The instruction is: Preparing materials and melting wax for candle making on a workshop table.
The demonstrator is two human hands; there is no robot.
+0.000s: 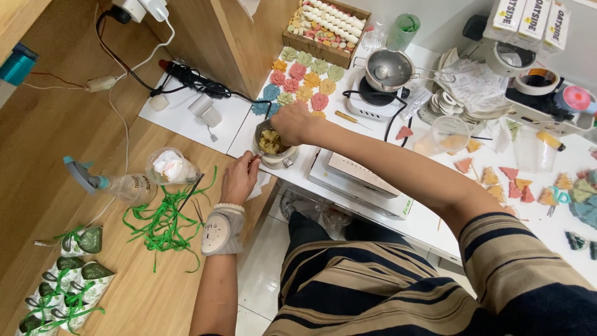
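Right hand (291, 122) grip curled over the rim of a metal cup (273, 148), fingers inside, pinching unclear. Left hand (239, 177) grip pinched on the cup's handle side. Cup holds yellowish chunks, sits at the white table (298, 171) edge. Flower-shaped pieces (303, 79) behind; green ribbon (163, 224) left.

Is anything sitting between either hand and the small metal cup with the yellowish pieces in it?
Nothing visible does. The right hand is over the rim of the metal cup, and the left hand touches its lower left side. The green ribbon scraps lie apart on the wooden table.
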